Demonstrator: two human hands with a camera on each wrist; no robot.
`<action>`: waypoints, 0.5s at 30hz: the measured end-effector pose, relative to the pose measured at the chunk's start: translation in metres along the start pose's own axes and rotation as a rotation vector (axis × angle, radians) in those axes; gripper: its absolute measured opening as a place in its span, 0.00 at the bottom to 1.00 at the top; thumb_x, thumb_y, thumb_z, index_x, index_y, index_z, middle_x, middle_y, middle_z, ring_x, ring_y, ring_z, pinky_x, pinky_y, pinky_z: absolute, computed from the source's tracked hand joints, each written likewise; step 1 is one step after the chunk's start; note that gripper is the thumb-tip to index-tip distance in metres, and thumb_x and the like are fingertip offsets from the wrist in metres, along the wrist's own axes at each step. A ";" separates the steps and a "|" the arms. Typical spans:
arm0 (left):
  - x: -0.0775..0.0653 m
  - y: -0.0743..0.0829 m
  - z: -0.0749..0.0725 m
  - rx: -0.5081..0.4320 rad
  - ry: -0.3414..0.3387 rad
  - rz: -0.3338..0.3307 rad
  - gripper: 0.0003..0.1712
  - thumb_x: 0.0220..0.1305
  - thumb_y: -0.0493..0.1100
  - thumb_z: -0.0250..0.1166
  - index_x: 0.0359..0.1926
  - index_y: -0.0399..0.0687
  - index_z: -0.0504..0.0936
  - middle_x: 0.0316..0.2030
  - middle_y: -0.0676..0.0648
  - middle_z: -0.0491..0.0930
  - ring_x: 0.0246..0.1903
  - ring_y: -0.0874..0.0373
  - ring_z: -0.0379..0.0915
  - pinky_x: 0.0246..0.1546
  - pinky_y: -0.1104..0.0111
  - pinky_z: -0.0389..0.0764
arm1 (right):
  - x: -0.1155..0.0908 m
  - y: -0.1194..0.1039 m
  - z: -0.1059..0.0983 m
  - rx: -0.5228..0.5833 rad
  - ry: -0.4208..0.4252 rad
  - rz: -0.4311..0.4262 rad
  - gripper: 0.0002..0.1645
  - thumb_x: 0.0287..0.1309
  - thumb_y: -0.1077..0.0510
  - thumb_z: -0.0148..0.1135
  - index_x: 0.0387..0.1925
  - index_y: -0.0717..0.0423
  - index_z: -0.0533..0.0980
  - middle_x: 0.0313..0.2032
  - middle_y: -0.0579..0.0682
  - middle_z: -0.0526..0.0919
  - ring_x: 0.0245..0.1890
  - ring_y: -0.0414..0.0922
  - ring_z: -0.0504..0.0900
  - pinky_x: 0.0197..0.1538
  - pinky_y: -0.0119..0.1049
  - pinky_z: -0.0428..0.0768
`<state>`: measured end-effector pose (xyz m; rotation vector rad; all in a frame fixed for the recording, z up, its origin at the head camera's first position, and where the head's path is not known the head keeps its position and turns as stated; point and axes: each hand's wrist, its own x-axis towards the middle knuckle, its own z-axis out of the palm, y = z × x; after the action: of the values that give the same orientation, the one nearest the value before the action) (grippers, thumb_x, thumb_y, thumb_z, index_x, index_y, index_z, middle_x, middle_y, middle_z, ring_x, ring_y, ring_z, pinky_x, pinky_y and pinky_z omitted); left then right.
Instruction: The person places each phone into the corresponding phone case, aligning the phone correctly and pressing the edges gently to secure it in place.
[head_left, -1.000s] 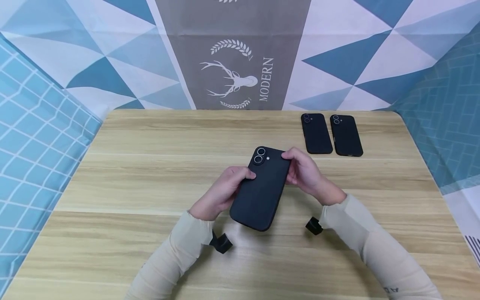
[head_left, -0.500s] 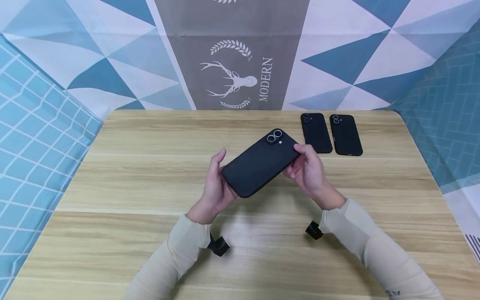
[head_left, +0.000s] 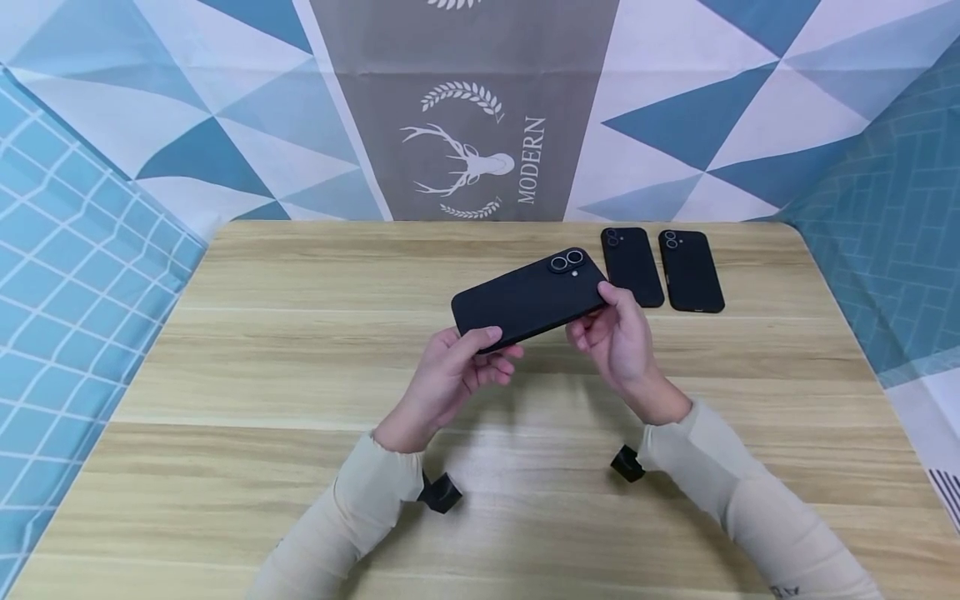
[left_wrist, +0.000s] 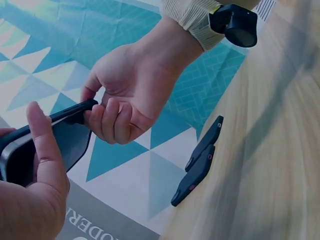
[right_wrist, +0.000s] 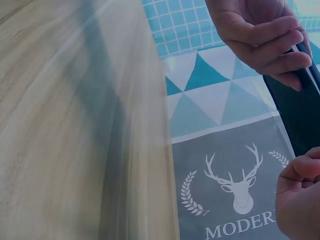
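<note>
A black smartphone [head_left: 528, 300] is held above the table, its back and twin camera rings facing up in the head view. My left hand [head_left: 457, 371] pinches its left end, thumb on the back and fingers underneath. At the camera end, my right hand [head_left: 622, 350] pinches the near corner between thumb and curled fingers. The left wrist view shows the phone [left_wrist: 75, 140] from its edge, with its dark underside partly visible. In the right wrist view, the left hand's fingers [right_wrist: 272, 47] lie at the phone's edge.
Two more black smartphones, a left one [head_left: 632, 267] and a right one [head_left: 692, 271], lie side by side, backs up, at the table's far right. The wooden table [head_left: 262, 375] ends at a patterned cloth backdrop [head_left: 465, 108]. A small black camera [head_left: 442, 493] sits at the left wrist.
The phone has turned from nearly upright to a slant, camera end toward the right, and moved away from me. My left hand loosened, then gripped its lower end again; the right hand kept its corner.
</note>
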<state>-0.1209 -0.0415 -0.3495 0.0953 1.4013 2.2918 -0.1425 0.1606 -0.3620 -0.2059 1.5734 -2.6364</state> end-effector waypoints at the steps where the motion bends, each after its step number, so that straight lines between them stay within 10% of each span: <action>1: 0.000 0.001 0.000 0.001 0.006 0.007 0.09 0.65 0.36 0.49 0.35 0.43 0.77 0.24 0.53 0.84 0.21 0.65 0.77 0.25 0.77 0.82 | 0.000 0.001 0.000 -0.002 -0.010 0.002 0.31 0.71 0.52 0.27 0.25 0.48 0.77 0.12 0.42 0.75 0.12 0.35 0.68 0.18 0.23 0.65; 7: 0.002 0.003 0.001 0.008 0.027 0.033 0.09 0.64 0.36 0.49 0.34 0.44 0.78 0.23 0.53 0.84 0.20 0.66 0.76 0.24 0.78 0.81 | -0.007 0.007 0.012 -0.164 -0.111 0.093 0.30 0.69 0.41 0.40 0.15 0.49 0.73 0.12 0.41 0.75 0.11 0.34 0.69 0.14 0.22 0.67; 15: 0.007 0.004 0.003 0.039 -0.018 0.010 0.13 0.64 0.35 0.50 0.29 0.45 0.81 0.22 0.53 0.84 0.20 0.65 0.76 0.24 0.77 0.81 | -0.013 0.010 0.033 -0.240 -0.100 0.180 0.23 0.65 0.56 0.46 0.13 0.49 0.72 0.10 0.39 0.72 0.11 0.33 0.67 0.14 0.21 0.65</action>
<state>-0.1281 -0.0381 -0.3456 0.1354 1.4394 2.2673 -0.1248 0.1285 -0.3567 -0.1936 1.7805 -2.2667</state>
